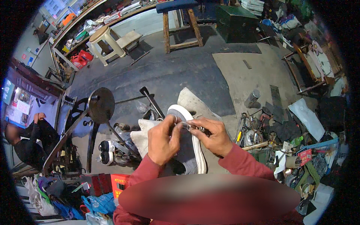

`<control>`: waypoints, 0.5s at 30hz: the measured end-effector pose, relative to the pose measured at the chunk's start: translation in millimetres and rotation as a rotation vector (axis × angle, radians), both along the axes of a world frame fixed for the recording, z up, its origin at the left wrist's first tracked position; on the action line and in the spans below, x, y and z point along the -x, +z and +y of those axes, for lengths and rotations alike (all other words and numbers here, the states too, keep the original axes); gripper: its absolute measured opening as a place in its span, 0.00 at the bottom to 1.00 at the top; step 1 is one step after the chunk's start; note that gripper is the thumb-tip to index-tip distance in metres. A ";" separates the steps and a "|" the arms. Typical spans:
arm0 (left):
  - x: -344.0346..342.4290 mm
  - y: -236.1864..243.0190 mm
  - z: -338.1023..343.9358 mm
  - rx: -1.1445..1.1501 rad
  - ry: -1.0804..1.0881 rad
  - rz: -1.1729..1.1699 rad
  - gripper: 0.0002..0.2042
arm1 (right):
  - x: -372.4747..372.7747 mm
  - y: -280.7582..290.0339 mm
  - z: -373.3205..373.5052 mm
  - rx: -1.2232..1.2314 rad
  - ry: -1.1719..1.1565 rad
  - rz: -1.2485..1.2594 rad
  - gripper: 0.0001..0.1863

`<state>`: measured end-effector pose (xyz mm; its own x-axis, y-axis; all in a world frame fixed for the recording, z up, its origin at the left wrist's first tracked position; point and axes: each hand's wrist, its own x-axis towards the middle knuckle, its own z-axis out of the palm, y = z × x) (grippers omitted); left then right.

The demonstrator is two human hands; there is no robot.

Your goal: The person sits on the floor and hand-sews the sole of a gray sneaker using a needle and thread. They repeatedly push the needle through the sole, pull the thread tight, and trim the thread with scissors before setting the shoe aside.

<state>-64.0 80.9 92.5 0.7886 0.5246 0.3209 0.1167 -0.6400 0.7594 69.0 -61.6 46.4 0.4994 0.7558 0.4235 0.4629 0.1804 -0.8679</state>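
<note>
My left hand (163, 140) and my right hand (213, 137) meet above a grey shoe (182, 161) with a white sole, which lies on a pale cushion-like pad (191, 99). My right fingers are closed on a small shiny metal tool (186, 126) with a dark part. My left thumb and forefinger are pinched at its left end, by a thin curved piece; what exactly they grip is too small to make out. A long dark metal bar (150, 97) slants up behind the shoe, on the left.
A black iron machine (100, 105) stands at left, beside white-and-black shoes (107, 153); beyond, a person (28, 142) sits by the doorway. Tools (245, 129), a metal cylinder (252, 98) and clutter lie at right. Stools (105, 41) and a green box (236, 24) stand at the back.
</note>
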 end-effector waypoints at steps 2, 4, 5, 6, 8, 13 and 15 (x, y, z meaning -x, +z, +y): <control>-2.2 -4.4 6.8 -0.013 0.040 0.035 0.04 | 1.6 -1.1 -5.7 0.010 0.050 0.021 0.16; -2.7 -9.2 9.8 -0.013 0.055 0.105 0.05 | 0.9 -1.3 -10.1 0.018 0.076 -0.010 0.16; -3.3 -11.8 9.8 -0.018 0.061 0.110 0.05 | 0.5 -1.1 -11.4 0.025 0.078 -0.014 0.16; -3.7 -13.9 9.8 -0.023 0.065 0.115 0.05 | 0.2 -0.6 -12.2 0.030 0.078 -0.042 0.15; -3.7 -16.9 9.3 -0.025 0.060 0.093 0.05 | -0.5 0.3 -12.0 0.059 0.068 -0.073 0.12; 0.8 -17.6 8.4 0.006 0.084 0.082 0.04 | 1.8 1.4 -7.1 0.049 -0.018 -0.106 0.05; 2.3 -16.8 8.6 0.013 0.092 0.079 0.04 | 4.1 2.2 -5.9 -0.011 -0.039 -0.098 0.05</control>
